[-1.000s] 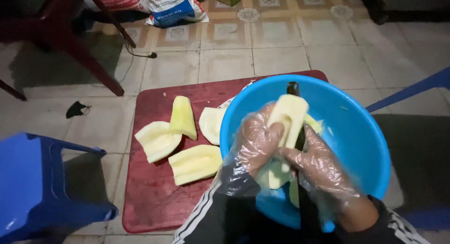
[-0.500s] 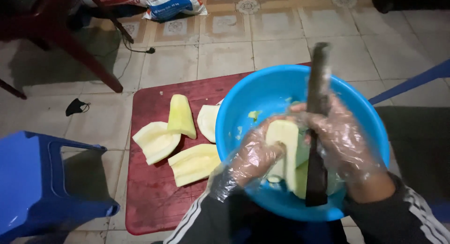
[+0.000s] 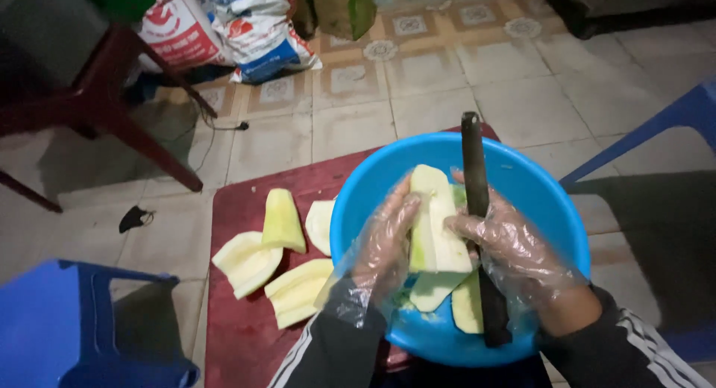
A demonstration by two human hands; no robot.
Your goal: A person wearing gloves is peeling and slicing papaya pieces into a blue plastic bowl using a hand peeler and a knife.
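Two hands, both in clear plastic gloves, work over a blue bowl [image 3: 552, 209] at the lower centre of the head view. Left hand [image 3: 384, 243]: palm turned inward, fingers curled around the left flank of a pale peeled fruit wedge [image 3: 434, 224], gripping it upright over the bowl, thumb side towards 12 o'clock. Right hand [image 3: 514, 250]: closed around a long dark knife [image 3: 477, 209], fingers wrapped tight on it, the far end pointing to 12 o'clock past the bowl's rim and the near end reaching 6 o'clock; the knife lies just beside the wedge's right edge, touching or nearly so, cannot tell which. Both forearms, in dark sleeves with white stripes, enter from 6 o'clock. More pale pieces [image 3: 455, 298] lie in the bowl beneath the hands. At 9 o'clock of the bowl, a dark red cutting board [image 3: 239, 336] on the tiled floor carries four cut fruit slices [image 3: 283, 220]. A blue plastic stool [image 3: 67, 328] stands at 8 o'clock, a red chair leg [image 3: 160, 146] at 10 o'clock.
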